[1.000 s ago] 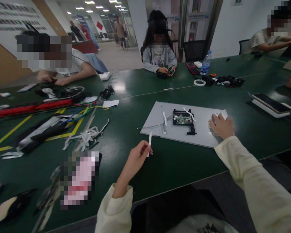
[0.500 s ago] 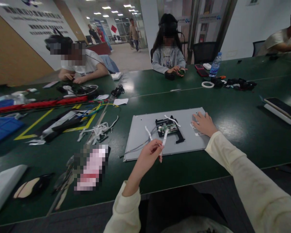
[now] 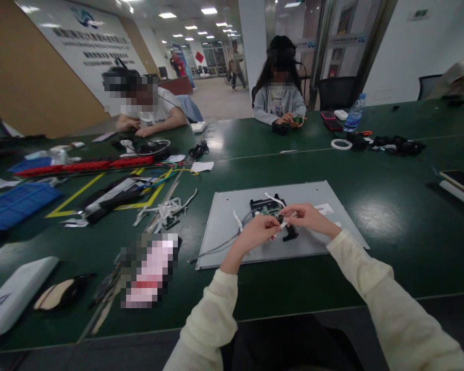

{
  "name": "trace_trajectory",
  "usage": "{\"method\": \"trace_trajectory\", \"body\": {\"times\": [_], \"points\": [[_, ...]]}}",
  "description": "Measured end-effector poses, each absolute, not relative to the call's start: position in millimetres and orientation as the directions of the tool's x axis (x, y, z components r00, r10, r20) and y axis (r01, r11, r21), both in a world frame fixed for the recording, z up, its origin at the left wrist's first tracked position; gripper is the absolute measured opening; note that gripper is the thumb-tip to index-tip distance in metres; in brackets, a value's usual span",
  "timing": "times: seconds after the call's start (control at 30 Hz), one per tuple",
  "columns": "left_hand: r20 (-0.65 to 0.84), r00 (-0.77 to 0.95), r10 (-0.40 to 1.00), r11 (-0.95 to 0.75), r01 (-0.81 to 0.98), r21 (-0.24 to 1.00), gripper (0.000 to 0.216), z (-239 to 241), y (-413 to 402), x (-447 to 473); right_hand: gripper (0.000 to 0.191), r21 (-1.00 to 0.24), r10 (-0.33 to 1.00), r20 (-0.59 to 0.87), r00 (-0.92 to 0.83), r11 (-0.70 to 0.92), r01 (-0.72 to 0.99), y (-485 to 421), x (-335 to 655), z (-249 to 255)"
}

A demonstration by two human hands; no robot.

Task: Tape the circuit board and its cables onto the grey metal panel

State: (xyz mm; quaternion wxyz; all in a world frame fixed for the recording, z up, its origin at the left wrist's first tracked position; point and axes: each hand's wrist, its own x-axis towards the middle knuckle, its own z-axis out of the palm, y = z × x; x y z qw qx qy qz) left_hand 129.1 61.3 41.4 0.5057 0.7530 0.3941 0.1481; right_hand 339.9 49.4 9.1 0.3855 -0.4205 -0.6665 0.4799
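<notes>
A grey flat panel [image 3: 223,206] lies on the table before me. On it sits a black plastic bracket [image 3: 291,234] with a green circuit board [image 3: 268,211], partly hidden by my hands. My left hand [image 3: 256,233] is closed in a pinch on a white tape strip [image 3: 283,225] above the board. Fingertips of my right hand [image 3: 311,219] pinch the same strip close by, to the right. Another white strip [image 3: 237,220] stands up left of the board, and one more [image 3: 274,199] crosses the bracket's top. Grey cables [image 3: 220,248] trail off the panel's left side.
Left of the panel lie a heap of white strips [image 3: 166,212], a phone with a blurred pink face [image 3: 152,270], a mouse [image 3: 56,294] and a white box [image 3: 17,296]. A tape roll [image 3: 341,145] and a bottle [image 3: 354,114] stand farther back. Two people sit opposite.
My right hand has left the panel's right edge and come to the strip beside my left hand. The left hand has moved slightly right and up. The camera view has shifted a little.
</notes>
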Motion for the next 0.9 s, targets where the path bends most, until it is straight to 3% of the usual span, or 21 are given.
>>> {"method": "trace_trajectory", "body": {"times": [0.17, 0.27, 0.33, 0.47, 0.57, 0.77, 0.9], "points": [[-0.087, 0.645, 0.759, -0.324, 0.490, 0.809, 0.033, 46, 72, 137, 0.029, -0.994, 0.962, 0.046, -0.269, 0.070, 0.079, 49, 351, 0], [0.152, 0.482, 0.863, -0.457, 0.616, 0.642, 0.030, 49, 82, 132, 0.030, -0.999, 0.998, 0.051, -0.047, 0.051, -0.006, 60, 364, -7], [0.273, 0.476, 0.836, -0.545, 0.668, 0.506, 0.037, 47, 89, 124, 0.030, -0.990, 0.989, 0.034, 0.141, 0.053, -0.132, 68, 373, -13], [0.112, 0.671, 0.733, -0.661, 0.666, 0.346, 0.064, 32, 97, 106, 0.030, -0.932, 0.958, -0.030, 0.284, 0.076, -0.354, 79, 386, -25], [-0.002, 0.724, 0.690, -0.688, 0.657, 0.309, 0.065, 18, 102, 99, 0.028, -0.907, 0.954, -0.059, 0.295, 0.073, -0.414, 82, 390, -30], [0.011, 0.804, 0.594, -0.761, 0.558, 0.330, 0.061, 10, 114, 100, 0.023, -0.905, 0.961, -0.088, 0.263, 0.034, -0.425, 81, 388, -31], [-0.006, 0.786, 0.618, -0.746, 0.589, 0.312, 0.061, 17, 108, 103, 0.023, -0.917, 0.971, -0.101, 0.218, -0.006, -0.399, 79, 388, -29]]}}
